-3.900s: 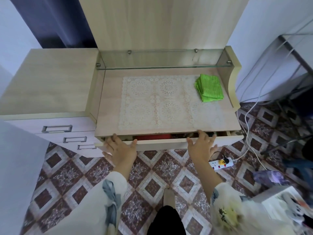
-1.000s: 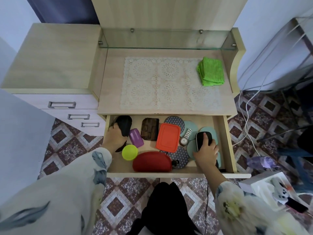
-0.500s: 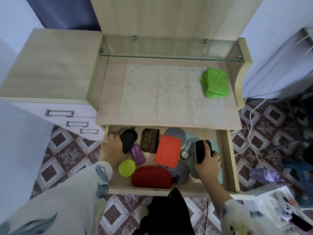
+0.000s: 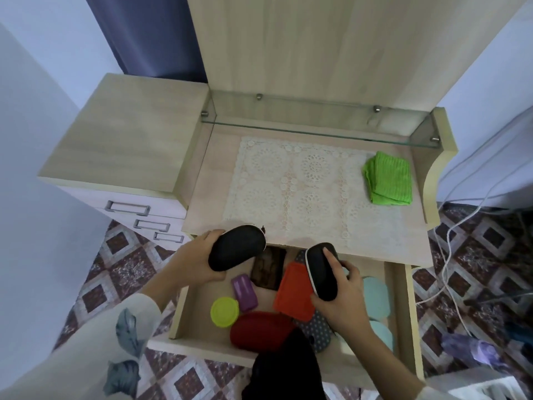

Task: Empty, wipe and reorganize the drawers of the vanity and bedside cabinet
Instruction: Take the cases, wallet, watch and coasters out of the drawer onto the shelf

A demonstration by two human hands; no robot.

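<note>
Both cases are lifted out of the open wooden vanity drawer (image 4: pixel 196 349) now, not lying in it anymore. Left hand (image 4: pixel 190 264) wraps a black oval zip case (image 4: pixel 237 251), right hand (image 4: pixel 343 295) grips a white-edged black case (image 4: pixel 321 271). Emptying's just started, plenty left inside.

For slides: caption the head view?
Left hand grips a black case, right hand a second black case, at the open drawer.

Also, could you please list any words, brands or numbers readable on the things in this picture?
No text can be read anywhere.
The black zip case in the left hand and the white-rimmed case in the right hand show no print.
The brown wallet is too blurred to tell.
</note>
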